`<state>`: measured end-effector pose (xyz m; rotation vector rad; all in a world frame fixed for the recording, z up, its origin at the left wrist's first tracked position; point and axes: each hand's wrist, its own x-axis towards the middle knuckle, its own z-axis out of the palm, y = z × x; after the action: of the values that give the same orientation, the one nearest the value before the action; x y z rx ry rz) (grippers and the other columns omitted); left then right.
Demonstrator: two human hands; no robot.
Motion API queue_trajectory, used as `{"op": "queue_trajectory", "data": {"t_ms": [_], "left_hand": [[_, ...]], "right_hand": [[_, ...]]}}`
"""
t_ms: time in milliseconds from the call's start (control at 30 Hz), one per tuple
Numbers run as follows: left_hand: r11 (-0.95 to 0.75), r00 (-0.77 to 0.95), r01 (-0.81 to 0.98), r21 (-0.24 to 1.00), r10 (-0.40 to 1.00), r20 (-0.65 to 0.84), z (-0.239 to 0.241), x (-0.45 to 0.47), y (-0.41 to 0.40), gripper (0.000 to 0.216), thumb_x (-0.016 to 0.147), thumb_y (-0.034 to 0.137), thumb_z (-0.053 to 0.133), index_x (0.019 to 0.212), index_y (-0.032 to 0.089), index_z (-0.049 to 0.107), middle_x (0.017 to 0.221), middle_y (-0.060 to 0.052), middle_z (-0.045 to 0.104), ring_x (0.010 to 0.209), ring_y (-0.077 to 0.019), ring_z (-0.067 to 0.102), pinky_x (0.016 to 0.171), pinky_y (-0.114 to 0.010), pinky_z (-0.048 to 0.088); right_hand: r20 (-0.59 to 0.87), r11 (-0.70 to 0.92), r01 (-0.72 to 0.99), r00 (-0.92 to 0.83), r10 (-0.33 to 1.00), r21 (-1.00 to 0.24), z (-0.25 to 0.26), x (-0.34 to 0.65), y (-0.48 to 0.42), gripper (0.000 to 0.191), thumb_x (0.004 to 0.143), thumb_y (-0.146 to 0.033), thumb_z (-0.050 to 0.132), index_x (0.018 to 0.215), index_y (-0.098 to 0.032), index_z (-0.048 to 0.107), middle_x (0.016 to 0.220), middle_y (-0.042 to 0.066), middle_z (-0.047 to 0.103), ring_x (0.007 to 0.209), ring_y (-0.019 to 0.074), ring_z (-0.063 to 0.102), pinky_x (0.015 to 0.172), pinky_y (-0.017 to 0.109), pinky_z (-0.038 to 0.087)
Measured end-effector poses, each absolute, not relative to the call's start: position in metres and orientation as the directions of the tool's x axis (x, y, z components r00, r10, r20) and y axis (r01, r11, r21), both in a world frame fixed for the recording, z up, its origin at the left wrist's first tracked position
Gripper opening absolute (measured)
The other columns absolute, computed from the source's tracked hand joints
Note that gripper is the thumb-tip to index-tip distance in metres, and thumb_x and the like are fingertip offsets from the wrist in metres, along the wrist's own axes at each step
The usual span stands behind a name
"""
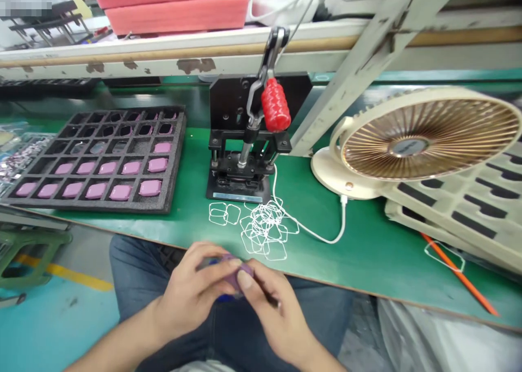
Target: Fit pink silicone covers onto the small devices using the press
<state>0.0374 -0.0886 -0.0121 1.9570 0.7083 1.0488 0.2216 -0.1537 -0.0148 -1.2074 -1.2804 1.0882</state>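
Both my hands meet over my lap at the near edge of the green bench [350,252]. My left hand [191,293] and my right hand [273,312] are closed together on a small purple square part [232,274], fingertips pinching its edges; something blue shows beneath it. A pile of thin white square rings [263,228] lies on the bench just beyond my hands. Behind the pile stands a black hand press [248,143] with a red handle [276,105].
A black foam tray [175,160] holding several purple parts sits at the left. A cream desk fan [428,138] lies tilted at the right, its white cable [326,236] crossing the bench. Cream slotted trays [468,209] and an orange rod [460,274] lie at the right edge.
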Motion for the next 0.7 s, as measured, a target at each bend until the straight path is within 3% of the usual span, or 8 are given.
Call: {"op": "queue_trajectory", "data": {"t_ms": [100, 167, 267, 367, 433, 567, 633, 700], "left_hand": [[-0.789, 0.65, 0.127, 0.602, 0.525, 0.55, -0.008, 0.029, -0.076, 0.067, 0.095, 0.005, 0.072, 0.156, 0.029, 0.059, 0.133, -0.016, 0.072, 0.126, -0.028, 0.071, 0.103, -0.042, 0.063], [-0.84, 0.689, 0.072, 0.538, 0.432, 0.582, -0.003, 0.028, -0.064, 0.07, 0.097, 0.003, 0.067, 0.161, 0.025, 0.051, 0.129, -0.016, 0.075, 0.121, -0.0278, 0.073, 0.1, -0.042, 0.064], [-0.824, 0.643, 0.105, 0.557, 0.483, 0.594, 0.01, 0.039, -0.037, 0.046, 0.101, 0.004, 0.061, 0.144, 0.021, 0.065, 0.115, -0.012, 0.081, 0.106, -0.0238, 0.076, 0.092, -0.037, 0.064], [-0.789, 0.604, 0.206, 0.579, 0.568, 0.559, 0.021, 0.061, 0.0, 0.021, 0.104, 0.015, 0.062, 0.119, 0.021, 0.075, 0.112, -0.01, 0.082, 0.105, -0.0239, 0.075, 0.097, -0.04, 0.062], [-0.799, 0.637, 0.237, 0.552, 0.557, 0.533, 0.021, 0.077, 0.023, 0.015, 0.104, 0.022, 0.065, 0.112, 0.021, 0.077, 0.116, -0.011, 0.082, 0.11, -0.0267, 0.075, 0.101, -0.045, 0.06], [-0.803, 0.66, 0.264, 0.534, 0.554, 0.508, 0.003, 0.099, 0.046, 0.012, 0.101, 0.025, 0.07, 0.106, 0.021, 0.08, 0.113, -0.011, 0.083, 0.113, -0.0302, 0.075, 0.103, -0.05, 0.06], [-0.797, 0.649, 0.277, 0.536, 0.567, 0.508, -0.006, 0.101, 0.047, 0.013, 0.101, 0.026, 0.07, 0.106, 0.021, 0.081, 0.11, -0.011, 0.084, 0.114, -0.032, 0.075, 0.103, -0.052, 0.06], [-0.794, 0.646, 0.271, 0.544, 0.569, 0.508, -0.011, 0.101, 0.044, 0.013, 0.101, 0.025, 0.069, 0.106, 0.02, 0.081, 0.108, -0.011, 0.084, 0.119, -0.0328, 0.074, 0.106, -0.053, 0.059]], "right_hand": [[-0.145, -0.172, -0.217, -0.135, 0.98, -0.961, -0.009, 0.227, -0.152, 0.05, 0.111, -0.06, 0.05, 0.077, -0.023, 0.041, 0.061, -0.008, 0.027, 0.052, 0.0099, 0.023, 0.047, 0.025, 0.023], [-0.172, -0.204, -0.138, -0.212, 0.962, -0.969, 0.001, 0.238, -0.144, 0.053, 0.111, -0.062, 0.048, 0.076, -0.022, 0.047, 0.059, -0.007, 0.032, 0.05, 0.01, 0.028, 0.047, 0.024, 0.026], [0.078, 0.083, 0.294, -0.027, 0.997, -0.952, 0.036, 0.265, -0.116, 0.052, 0.113, -0.054, 0.048, 0.077, -0.02, 0.064, 0.067, 0.0, 0.059, 0.061, 0.0143, 0.055, 0.057, 0.026, 0.044], [0.601, 0.334, 0.7, 0.171, 0.781, -0.632, 0.085, 0.293, -0.07, 0.028, 0.111, -0.044, 0.057, 0.116, -0.024, 0.076, 0.099, 0.005, 0.076, 0.081, 0.0193, 0.07, 0.073, 0.032, 0.057], [0.778, 0.413, 0.828, 0.043, 0.627, -0.38, 0.113, 0.304, -0.039, 0.036, 0.11, -0.043, 0.061, 0.14, -0.024, 0.068, 0.126, 0.009, 0.075, 0.098, 0.0229, 0.074, 0.081, 0.035, 0.061], [0.765, 0.469, 0.883, -0.289, 0.575, -0.019, 0.138, 0.307, 0.005, 0.034, 0.112, -0.042, 0.058, 0.139, -0.024, 0.066, 0.146, 0.006, 0.068, 0.12, 0.023, 0.073, 0.085, 0.03, 0.062], [0.775, 0.468, 0.884, -0.312, 0.549, 0.024, 0.146, 0.306, 0.015, 0.03, 0.115, -0.04, 0.052, 0.132, -0.021, 0.068, 0.137, 0.004, 0.074, 0.114, 0.0199, 0.076, 0.083, 0.027, 0.061], [0.815, 0.455, 0.89, -0.247, 0.525, -0.023, 0.161, 0.305, 0.02, 0.034, 0.117, -0.041, 0.047, 0.133, -0.018, 0.066, 0.123, 0.004, 0.078, 0.108, 0.0182, 0.077, 0.085, 0.026, 0.06]]}}
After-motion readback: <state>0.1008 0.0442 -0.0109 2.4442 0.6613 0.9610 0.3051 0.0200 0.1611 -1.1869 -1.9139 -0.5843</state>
